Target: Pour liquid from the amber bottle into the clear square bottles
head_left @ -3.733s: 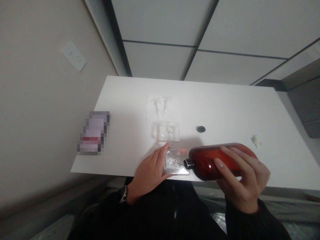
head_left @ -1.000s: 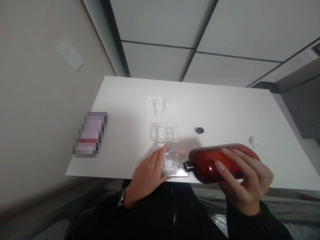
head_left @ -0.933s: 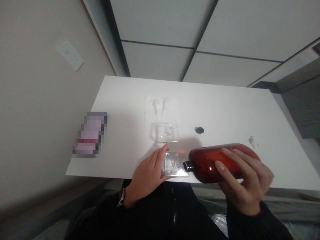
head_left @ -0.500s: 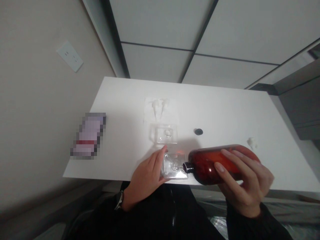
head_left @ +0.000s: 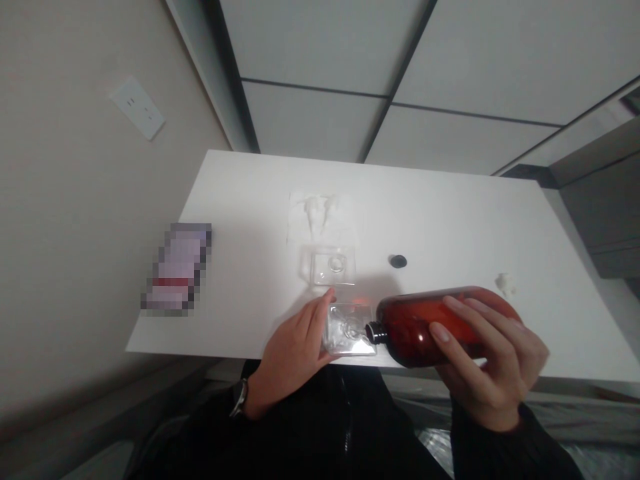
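Observation:
My right hand (head_left: 500, 363) is wrapped round a large amber bottle (head_left: 415, 327), tipped nearly level. Its uncapped black-looking mouth points left, over the right side of a clear plastic tray (head_left: 340, 337) at the table's front edge. Inside this tray a glossy, rippled patch shows beside the mouth; it looks like clear liquid. My left hand (head_left: 295, 347) holds the tray's left side, thumb at the near corner and fingers along the side. Just beyond stands a second clear tray (head_left: 325, 272) with a round shape in it. A black cap (head_left: 399, 261) lies farther right.
Two white tufted pieces (head_left: 320, 212) lie on a thin white sheet (head_left: 295, 230) at the back of the white table (head_left: 440, 207). A small white clump (head_left: 506, 283) sits to the right. On the left lies a blurred-out flat phone-like object (head_left: 177, 267).
Both hands, the bottle and the trays keep almost the same places. The view has shifted very slightly.

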`<state>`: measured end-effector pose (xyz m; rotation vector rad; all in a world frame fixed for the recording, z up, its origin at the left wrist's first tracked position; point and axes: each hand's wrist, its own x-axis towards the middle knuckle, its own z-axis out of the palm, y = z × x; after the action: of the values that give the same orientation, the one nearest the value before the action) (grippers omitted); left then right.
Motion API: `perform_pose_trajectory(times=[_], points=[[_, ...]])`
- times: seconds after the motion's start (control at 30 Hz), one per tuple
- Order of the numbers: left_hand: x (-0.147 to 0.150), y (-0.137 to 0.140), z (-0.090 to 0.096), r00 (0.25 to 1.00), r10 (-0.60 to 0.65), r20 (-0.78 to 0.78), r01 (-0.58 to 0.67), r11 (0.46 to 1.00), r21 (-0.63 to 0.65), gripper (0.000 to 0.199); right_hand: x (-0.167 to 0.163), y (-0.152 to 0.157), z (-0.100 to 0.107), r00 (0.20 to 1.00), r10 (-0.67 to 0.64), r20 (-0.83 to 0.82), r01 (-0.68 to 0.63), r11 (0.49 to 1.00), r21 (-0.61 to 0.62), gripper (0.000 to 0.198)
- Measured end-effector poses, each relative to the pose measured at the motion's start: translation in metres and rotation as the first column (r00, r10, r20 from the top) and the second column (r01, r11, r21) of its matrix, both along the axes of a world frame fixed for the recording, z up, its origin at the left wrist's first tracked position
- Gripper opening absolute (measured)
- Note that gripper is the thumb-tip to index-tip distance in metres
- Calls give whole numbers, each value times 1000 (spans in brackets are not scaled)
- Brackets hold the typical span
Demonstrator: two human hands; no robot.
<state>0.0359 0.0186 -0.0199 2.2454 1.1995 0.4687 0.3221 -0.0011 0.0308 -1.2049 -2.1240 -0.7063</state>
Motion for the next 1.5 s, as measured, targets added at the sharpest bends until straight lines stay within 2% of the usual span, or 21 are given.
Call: perform_pose_trajectory(times=[0.17, 0.4, 0.53, 0.73, 1.0, 1.2, 1.5], points=[[0, 1, -1, 1000, 3, 2, -3, 1000, -10, 117, -7, -1, 2, 997, -59, -49, 59, 998, -8, 63], [0, 0, -1, 1000, 16, 2, -16, 1000, -11, 118, -10, -1, 5, 997, -41, -71, 40, 999, -15, 56], [2, -2, 0, 1000, 23, -2, -23, 1000, 5, 118, -4, 1, 4, 999, 32, -25, -32, 999, -7, 50], [0, -2, -2, 1000, 23, -4, -23, 1000, -4, 115, -11, 4, 7, 997, -9, -83, 7, 1000, -19, 59], [0, 0, 0, 1000, 11, -1, -11, 1000, -13, 126, -11, 4, 9, 998, -16, -57, 15, 1000, -19, 66], [0, 0, -1, 1000, 11, 0, -11, 1000, -17, 111, -11, 4, 10, 999, -12, -46, 12, 1000, -8, 61], [-1, 0, -2, 1000, 5, 9, -5, 1000, 2, 114, -12, 5, 12, 1000, -8, -25, 8, 1000, -9, 64]])
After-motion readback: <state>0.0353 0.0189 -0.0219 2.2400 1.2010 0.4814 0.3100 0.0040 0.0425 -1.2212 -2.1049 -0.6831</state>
